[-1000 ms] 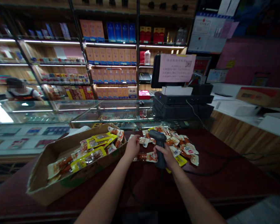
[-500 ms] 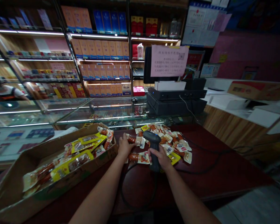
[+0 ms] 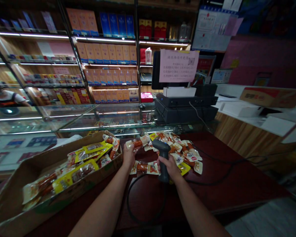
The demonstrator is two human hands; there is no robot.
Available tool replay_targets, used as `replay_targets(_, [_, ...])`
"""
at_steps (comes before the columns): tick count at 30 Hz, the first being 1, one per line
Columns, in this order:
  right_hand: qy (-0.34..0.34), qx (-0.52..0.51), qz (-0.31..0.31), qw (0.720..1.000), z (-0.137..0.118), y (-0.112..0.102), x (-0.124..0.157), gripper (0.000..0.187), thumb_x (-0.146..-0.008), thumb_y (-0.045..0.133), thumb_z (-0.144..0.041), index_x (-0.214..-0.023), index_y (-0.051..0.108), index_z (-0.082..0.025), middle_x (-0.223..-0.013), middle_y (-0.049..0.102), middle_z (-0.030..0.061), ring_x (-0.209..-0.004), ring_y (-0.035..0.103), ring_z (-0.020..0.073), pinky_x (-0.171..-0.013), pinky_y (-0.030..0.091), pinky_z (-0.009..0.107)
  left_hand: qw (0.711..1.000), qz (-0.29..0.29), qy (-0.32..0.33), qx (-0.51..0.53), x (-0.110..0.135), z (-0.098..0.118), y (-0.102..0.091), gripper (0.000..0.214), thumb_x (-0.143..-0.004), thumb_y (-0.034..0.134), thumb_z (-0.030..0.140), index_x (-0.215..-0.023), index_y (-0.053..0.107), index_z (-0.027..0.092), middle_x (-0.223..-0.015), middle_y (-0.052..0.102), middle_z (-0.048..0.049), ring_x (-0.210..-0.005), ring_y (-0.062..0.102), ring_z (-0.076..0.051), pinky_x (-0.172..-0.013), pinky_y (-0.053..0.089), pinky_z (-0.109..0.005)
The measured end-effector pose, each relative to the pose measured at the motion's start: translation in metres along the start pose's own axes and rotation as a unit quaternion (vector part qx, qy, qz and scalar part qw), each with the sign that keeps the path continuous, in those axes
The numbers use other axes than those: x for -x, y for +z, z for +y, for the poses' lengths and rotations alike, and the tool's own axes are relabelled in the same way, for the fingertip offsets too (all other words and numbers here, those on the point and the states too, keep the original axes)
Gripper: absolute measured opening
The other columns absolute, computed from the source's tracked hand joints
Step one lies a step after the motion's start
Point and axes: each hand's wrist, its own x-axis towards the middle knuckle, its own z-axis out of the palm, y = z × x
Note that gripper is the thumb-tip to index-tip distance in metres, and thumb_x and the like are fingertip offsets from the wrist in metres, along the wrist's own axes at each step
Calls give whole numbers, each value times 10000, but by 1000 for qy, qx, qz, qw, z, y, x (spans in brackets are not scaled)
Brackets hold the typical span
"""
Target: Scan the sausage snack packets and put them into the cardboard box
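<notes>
Handheld barcode scanner [image 3: 163, 161], black, clenched upright in the right hand [image 3: 169, 167] above the dark red counter [image 3: 224, 194]. Left hand [image 3: 129, 157] grasps a vacuum-packed sausage [image 3: 138, 143] just beside the scanner, near loose packets [image 3: 177, 151]. Further left, a cardboard box [image 3: 64, 194] holds yellow-labelled packets [image 3: 88, 161].

We are seeing two bare forearms, our left forearm [image 3: 101, 207] and our right forearm [image 3: 199, 207], coming into view in front of the counter [image 3: 227, 187]. They are looking long and smooth, and are narrowing at the wrists into our left hand [image 3: 128, 156] and right hand [image 3: 169, 168], both ungloved.
</notes>
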Motion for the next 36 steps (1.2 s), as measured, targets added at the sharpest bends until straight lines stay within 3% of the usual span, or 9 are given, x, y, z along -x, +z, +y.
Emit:
replay_targets(4, [17, 16, 13, 1000, -2, 1, 0, 408, -637, 703, -400, -916, 529, -158, -504, 578, -54, -359, 506, 110, -334, 433, 219, 1000, 24, -4, 17, -1, 2, 3, 309, -678, 635, 225, -940, 471, 240, -935, 595, 16, -859, 614, -124, -797, 518, -347])
replay_targets(10, [27, 17, 12, 999, -2, 0, 0, 389, -627, 710, -399, -872, 521, -164, -506, 583, -47, -365, 520, 114, -338, 444, 222, 1000, 5, 1, 1, -1, 3, 4, 300, -676, 630, 249, -935, 477, 241, -952, 586, 10, -881, 600, -131, -810, 510, -359])
replay_targets(17, [14, 3, 4, 1000, 1, 0, 0, 341, -644, 703, -375, -839, 513, -170, -504, 576, -52, -356, 503, 107, -329, 432, 218, 999, 32, -5, 14, -1, 4, 7, 336, -623, 658, 249, -904, 477, 225, -898, 568, 6, -800, 594, -127, -707, 518, -299])
replay_targets(24, [9, -1, 1, 1000, 0, 0, 1, 364, -657, 699, -369, -904, 527, -163, -518, 577, -51, -360, 504, 106, -342, 426, 217, 1000, 18, -7, -11, 1, 5, 6, 355, -624, 657, 284, -921, 473, 226, -896, 576, 11, -793, 600, -126, -711, 518, -306])
replay_targets(27, [-9, -1, -7, 1000, 0, -1, 1, 337, -656, 697, -362, -889, 560, -160, -525, 584, -41, -368, 505, 109, -346, 426, 222, 1000, -16, -9, -17, 7, 10, 12, 381, -629, 667, 314, -947, 480, 218, -916, 603, -2, -825, 614, -146, -745, 519, -342])
replay_targets(31, [-13, 25, -17, 999, 0, -2, 2, 271, -685, 667, -401, -641, 566, -153, -456, 560, -10, -362, 500, 110, -355, 419, 224, 998, -67, 2, -16, 20, 26, 27, 401, -636, 676, 336, -971, 504, 197, -919, 638, -30, -824, 630, -173, -746, 519, -350])
replay_targets(36, [-17, -1, -30, 999, -11, 11, 4, 228, -685, 670, -374, -720, 589, -164, -501, 579, -15, -381, 501, 110, -367, 432, 231, 995, -50, 80, -42, 30, 77, 26, 338, -658, 666, 318, -940, 535, 187, -856, 639, -16, -763, 632, -160, -755, 516, -336])
